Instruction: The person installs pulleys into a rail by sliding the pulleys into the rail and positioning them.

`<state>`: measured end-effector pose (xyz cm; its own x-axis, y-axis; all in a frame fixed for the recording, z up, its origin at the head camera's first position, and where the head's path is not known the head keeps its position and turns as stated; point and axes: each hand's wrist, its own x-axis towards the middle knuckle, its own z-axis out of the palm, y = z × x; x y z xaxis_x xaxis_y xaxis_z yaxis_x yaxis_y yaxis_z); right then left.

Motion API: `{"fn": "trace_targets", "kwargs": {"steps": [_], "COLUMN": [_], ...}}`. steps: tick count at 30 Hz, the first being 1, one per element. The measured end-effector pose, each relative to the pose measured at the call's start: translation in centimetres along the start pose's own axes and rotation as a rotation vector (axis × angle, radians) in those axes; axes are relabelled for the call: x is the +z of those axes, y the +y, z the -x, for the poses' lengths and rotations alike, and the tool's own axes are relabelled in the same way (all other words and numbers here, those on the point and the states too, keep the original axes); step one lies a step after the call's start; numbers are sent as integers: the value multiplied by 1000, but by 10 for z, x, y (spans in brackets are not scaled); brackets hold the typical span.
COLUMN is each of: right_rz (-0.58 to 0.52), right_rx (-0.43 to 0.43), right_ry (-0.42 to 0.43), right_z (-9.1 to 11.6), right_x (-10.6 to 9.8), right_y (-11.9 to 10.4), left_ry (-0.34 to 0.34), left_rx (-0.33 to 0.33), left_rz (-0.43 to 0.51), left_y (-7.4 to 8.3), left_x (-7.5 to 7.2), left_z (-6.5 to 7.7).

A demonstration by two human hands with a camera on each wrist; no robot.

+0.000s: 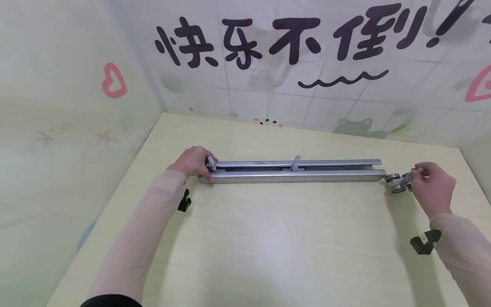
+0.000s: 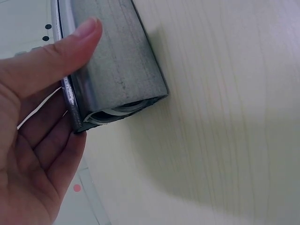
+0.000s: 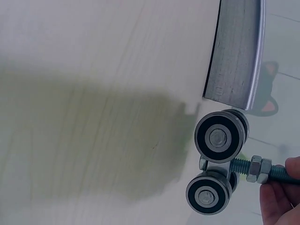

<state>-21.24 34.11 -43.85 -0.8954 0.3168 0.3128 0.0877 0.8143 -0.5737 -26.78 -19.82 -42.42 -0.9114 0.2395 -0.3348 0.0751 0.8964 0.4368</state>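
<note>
A metal channel rail (image 1: pixel 291 176), slotted along its top, lies across the table. My left hand (image 1: pixel 195 162) grips its left end, thumb on the front wall and fingers behind, as the left wrist view shows. Two threaded bolts stand up out of the slot, one bolt (image 1: pixel 212 162) beside the left hand and another bolt (image 1: pixel 295 162) near the middle. My right hand (image 1: pixel 433 187) pinches the threaded bolt (image 3: pixel 241 166) of a roller trolley (image 3: pixel 218 137). The trolley's wheels are right at the rail's open right end (image 3: pixel 229 101).
The pale wooden table (image 1: pixel 268 238) extends toward me in front of the rail. Behind it rises a printed curtain (image 1: pixel 268 94) with black lettering, and another curtain panel (image 1: pixel 69 128) borders the left side. Black wrist mounts (image 1: pixel 426 241) hang below both forearms.
</note>
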Motion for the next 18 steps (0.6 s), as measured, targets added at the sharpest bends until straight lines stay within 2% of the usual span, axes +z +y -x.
{"fn": "trace_targets", "kwargs": {"steps": [8, 18], "right_rz": [18, 21], "right_rx": [-31, -25], "right_ry": [-22, -9], "right_z": [-8, -19], "right_x": [5, 13], "right_y": [5, 1], "left_ry": [0, 1], "left_rx": [-4, -6], "left_rz": [-5, -7], "left_y": [-2, -1], "left_x": [0, 1], "left_z": [0, 0]}}
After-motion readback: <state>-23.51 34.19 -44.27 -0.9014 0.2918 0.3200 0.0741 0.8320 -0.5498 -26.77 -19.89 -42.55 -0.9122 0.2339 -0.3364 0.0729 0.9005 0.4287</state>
